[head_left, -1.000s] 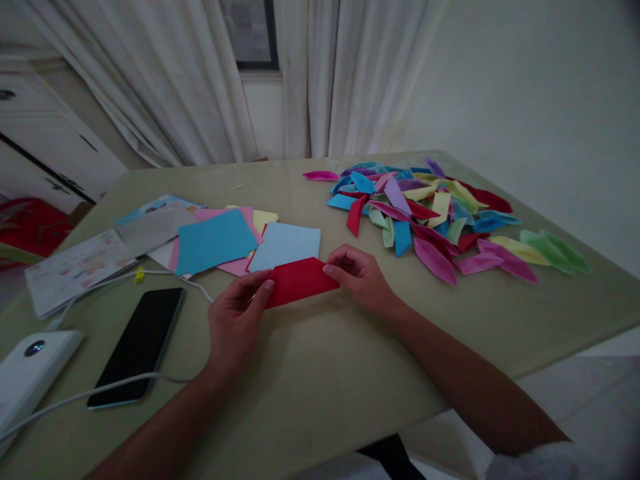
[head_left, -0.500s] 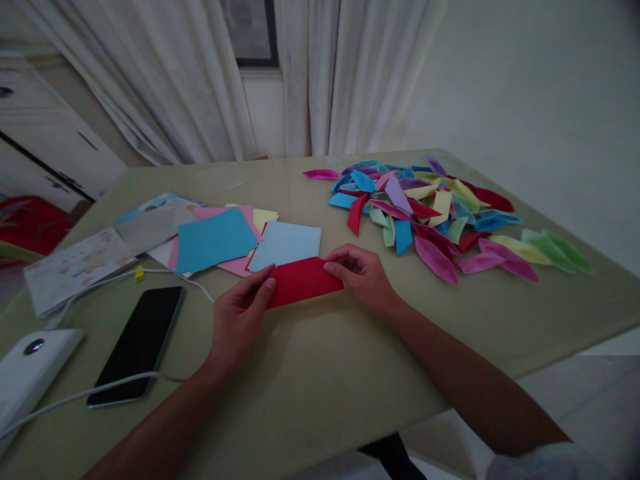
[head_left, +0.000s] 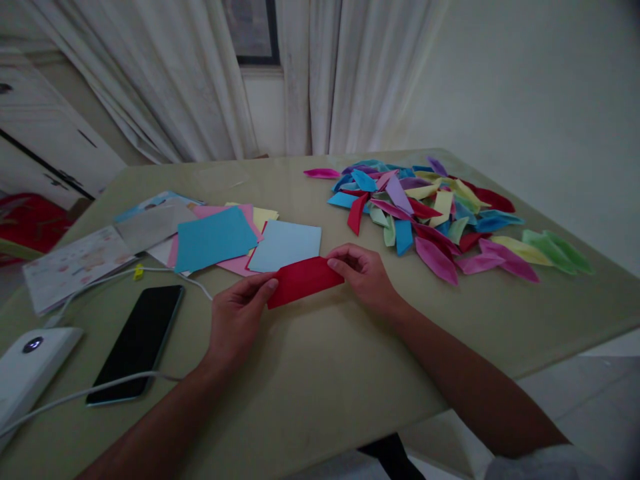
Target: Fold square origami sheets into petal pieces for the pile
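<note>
A folded sheet of red paper (head_left: pixel 306 283) is stretched between my two hands, a little above the table. My left hand (head_left: pixel 239 313) pinches its left end between thumb and fingers. At the right end, my right hand (head_left: pixel 361 275) grips the upper corner the same way. Just behind the red paper lies a light blue square sheet (head_left: pixel 287 245), with a red edge showing beneath it. A teal sheet (head_left: pixel 215 239) rests on pink and yellow papers to the left. Many folded paper pieces (head_left: pixel 400 200) in mixed colours are heaped at the right back.
A black phone (head_left: pixel 137 343) lies by my left forearm, with a white cable (head_left: pixel 115 382) running across it. The white power bank (head_left: pixel 37 373) sits at the left edge. Printed packaging (head_left: pixel 75 267) lies behind it. Curtains (head_left: pixel 320 80) hang beyond the table (head_left: pixel 350 387).
The red paper has tilted slightly, and my left hand has shifted a touch to the left along it. Both hands keep their hold.
</note>
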`<state>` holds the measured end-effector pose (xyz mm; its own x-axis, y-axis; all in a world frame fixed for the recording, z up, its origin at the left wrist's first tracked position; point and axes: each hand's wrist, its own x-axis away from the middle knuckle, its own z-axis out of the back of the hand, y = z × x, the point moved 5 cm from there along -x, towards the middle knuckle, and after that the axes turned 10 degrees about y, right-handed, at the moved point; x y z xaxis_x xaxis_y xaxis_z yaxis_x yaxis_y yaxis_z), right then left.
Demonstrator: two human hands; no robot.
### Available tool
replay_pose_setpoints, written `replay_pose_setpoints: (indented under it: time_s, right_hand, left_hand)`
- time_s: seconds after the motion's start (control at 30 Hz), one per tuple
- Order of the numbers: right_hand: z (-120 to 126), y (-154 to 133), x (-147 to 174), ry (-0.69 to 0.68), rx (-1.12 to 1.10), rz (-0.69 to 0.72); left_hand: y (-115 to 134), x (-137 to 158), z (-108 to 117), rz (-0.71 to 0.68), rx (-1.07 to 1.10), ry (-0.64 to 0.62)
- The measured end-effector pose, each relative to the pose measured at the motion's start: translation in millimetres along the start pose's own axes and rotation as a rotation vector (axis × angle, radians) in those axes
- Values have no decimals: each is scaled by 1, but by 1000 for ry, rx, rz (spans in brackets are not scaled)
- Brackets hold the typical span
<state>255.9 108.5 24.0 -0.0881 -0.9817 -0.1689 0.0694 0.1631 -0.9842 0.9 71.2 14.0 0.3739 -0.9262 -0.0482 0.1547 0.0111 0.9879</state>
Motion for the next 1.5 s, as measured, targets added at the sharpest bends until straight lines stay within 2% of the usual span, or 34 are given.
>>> replay_pose_setpoints:
  time_s: [0.17,0.37,0.63,0.87,1.03,1.2,1.3,1.37,1.43,1.5]
  right_hand:
    - [1,3,-2,26,27,-2]
    - [4,4,-4,34,-9,-36]
    - [5,2,-3,79,78,11]
    - [10,1,-7,87,103,35]
    - [7,-4,-4,-11,146,76]
    - [6,-7,-4,-22,210,144]
    - [9,-13,-3,29,300,278]
    - [10,-25,3,110,386,491]
    - [6,-38,17,135,481,756]
    - [-6,-44,34,23,586,974]
  left_hand:
    - [-2,-3,-3,36,49,-51]
    - [-1,2,-16,75,52,-286]
    - [-12,0,-17,193,105,-250]
    - [-9,0,-15,21,-12,-311]
    - [-5,2,-15,15,29,-311]
    - [-1,1,-13,-11,3,-267]
    - [-2,0,-13,25,29,-239]
    - [-4,1,-12,62,81,-203]
    - [-7,3,-13,114,159,-160]
    - [-11,7,-14,188,253,-134]
